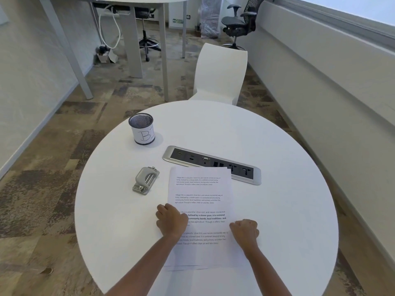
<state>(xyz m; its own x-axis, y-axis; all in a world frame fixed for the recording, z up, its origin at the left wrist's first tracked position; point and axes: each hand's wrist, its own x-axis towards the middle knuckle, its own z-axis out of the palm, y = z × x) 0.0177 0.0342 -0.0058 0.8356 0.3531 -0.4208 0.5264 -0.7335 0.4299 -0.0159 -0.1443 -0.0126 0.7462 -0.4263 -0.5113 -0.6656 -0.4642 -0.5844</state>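
Two forearms come in from the bottom edge, and the left hand [172,221] sits clenched on the left edge of the printed sheets [201,189] while the right hand [244,230] is clenched on the right edge; whether either pinches paper, I cannot tell. The sheets lie flat on the round table [288,189], far corner overlapping the socket strip [211,162]. The hole punch [145,180] is just to their left, with the mesh cup [142,129] beyond.

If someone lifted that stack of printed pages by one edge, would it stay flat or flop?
Probably flop: the printed pages look thin and loose, with offset edges showing at the near end, so they may also fan apart. Likely light and apt to slide on the smooth white table; the left hand and right hand sit at their sides.
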